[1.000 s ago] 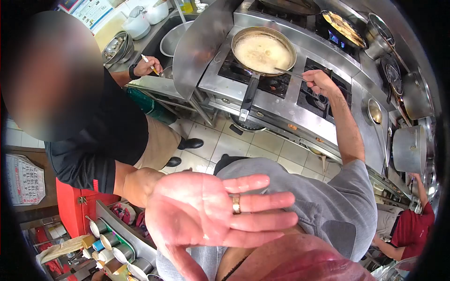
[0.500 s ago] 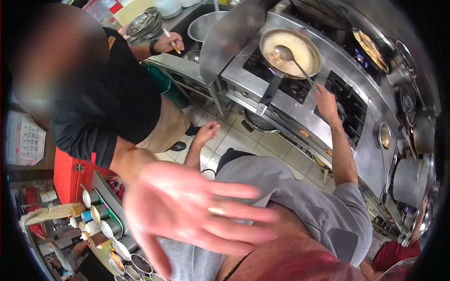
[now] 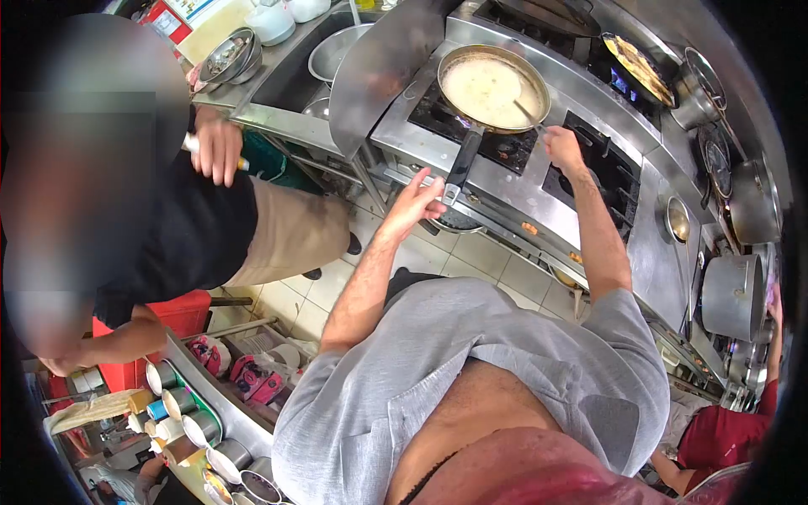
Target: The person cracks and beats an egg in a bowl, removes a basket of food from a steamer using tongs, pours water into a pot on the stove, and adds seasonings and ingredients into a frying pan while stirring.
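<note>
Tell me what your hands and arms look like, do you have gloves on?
No gloves: the left hand and the right hand are bare, with five fingers each and no watch on either wrist. Short, soft grey fabric sleeves stop near the elbows.

A stainless-steel stove (image 3: 396,135) across the upper right of the frame, a round metal pan (image 3: 484,52) of pale, frothy liquid on its near burner, a black pan (image 3: 667,94) of browned food farther back over blue flames (image 3: 621,84), a long-handled, gold-toned ladle (image 3: 676,220) at right
</note>
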Demonstrator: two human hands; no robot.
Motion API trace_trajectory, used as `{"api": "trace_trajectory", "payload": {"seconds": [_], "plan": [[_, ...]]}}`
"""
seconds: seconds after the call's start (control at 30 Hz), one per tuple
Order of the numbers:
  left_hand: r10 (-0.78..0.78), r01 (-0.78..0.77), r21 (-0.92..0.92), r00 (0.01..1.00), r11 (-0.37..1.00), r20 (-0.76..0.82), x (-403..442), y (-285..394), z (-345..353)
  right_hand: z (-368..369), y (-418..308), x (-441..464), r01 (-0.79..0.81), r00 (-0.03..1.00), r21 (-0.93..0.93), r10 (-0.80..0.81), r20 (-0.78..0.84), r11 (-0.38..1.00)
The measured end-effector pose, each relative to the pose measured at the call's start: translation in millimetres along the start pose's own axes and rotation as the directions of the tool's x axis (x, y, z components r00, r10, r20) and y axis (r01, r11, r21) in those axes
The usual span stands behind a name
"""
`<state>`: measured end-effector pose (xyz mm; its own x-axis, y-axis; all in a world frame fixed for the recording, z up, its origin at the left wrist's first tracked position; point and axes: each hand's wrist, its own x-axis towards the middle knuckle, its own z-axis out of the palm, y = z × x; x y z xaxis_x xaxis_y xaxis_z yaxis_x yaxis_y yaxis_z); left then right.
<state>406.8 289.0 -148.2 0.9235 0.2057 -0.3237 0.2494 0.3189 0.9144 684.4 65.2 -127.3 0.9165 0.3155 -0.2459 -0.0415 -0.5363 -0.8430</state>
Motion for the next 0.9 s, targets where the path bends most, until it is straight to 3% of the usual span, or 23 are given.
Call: {"api": "trace_trajectory", "payload": {"seconds": [0.03,0.07,0.13,0.2,0.27,0.53,0.6,0.63,0.67,0.7,0.73,0.77,0.8,0.9], "plan": [[-0.017,0.017,0.008,1.0,1.0,-0.014,0,11,13,7,-11,-12,-0.029,1.0,0.154,0.027,0.015,0.988],[-0.018,0.018,0.011,1.0,1.0,-0.009,5,12,19,7,-14,-14,-0.03,1.0,0.156,0.029,0.01,0.987],[-0.066,0.068,-0.065,0.998,0.996,0.025,16,12,30,5,-17,-17,-0.154,0.977,0.316,0.097,0.189,0.936],[-0.066,0.066,-0.08,0.998,0.995,-0.005,24,10,36,4,-29,-33,-0.172,0.973,0.322,0.109,0.205,0.931],[-0.051,0.051,0.018,0.999,0.999,0.005,27,9,39,1,-30,-40,-0.202,0.952,0.374,0.091,0.294,0.905],[-0.003,0.005,-0.096,1.0,0.995,0.024,32,3,29,-14,-29,-74,-0.089,0.952,0.298,-0.007,0.305,0.951],[0.009,-0.006,-0.105,0.999,0.994,0.035,32,5,24,-8,-19,-77,0.074,0.979,0.127,-0.096,0.179,0.989],[0.007,-0.004,-0.094,1.0,0.996,0.03,31,8,22,-10,-16,-78,0.199,0.971,-0.095,-0.183,0.156,0.975],[0.007,-0.005,-0.083,1.0,0.997,0.023,30,9,19,-11,-8,-78,0.199,0.971,-0.093,-0.183,0.156,0.976],[-0.007,0.007,-0.061,1.0,0.998,-0.002,30,11,16,-11,3,-77,0.401,0.913,-0.292,-0.403,0.053,0.869],[-0.001,0.0,-0.063,1.0,0.998,-0.01,31,10,14,-9,7,-77,0.539,0.786,-0.493,-0.619,0.002,0.683],[0.003,-0.003,-0.052,1.0,0.999,0.002,32,11,11,-13,-19,-93,0.374,0.893,-0.597,-0.448,0.028,0.709],[0.008,-0.008,-0.041,1.0,0.999,0.007,33,11,6,-11,-21,-88,0.4,0.883,-0.591,-0.468,0.044,0.7],[0.023,-0.023,-0.012,1.0,1.0,0.007,32,13,6,-22,-18,-67,0.395,0.755,-0.797,-0.656,-0.003,0.457]]}}
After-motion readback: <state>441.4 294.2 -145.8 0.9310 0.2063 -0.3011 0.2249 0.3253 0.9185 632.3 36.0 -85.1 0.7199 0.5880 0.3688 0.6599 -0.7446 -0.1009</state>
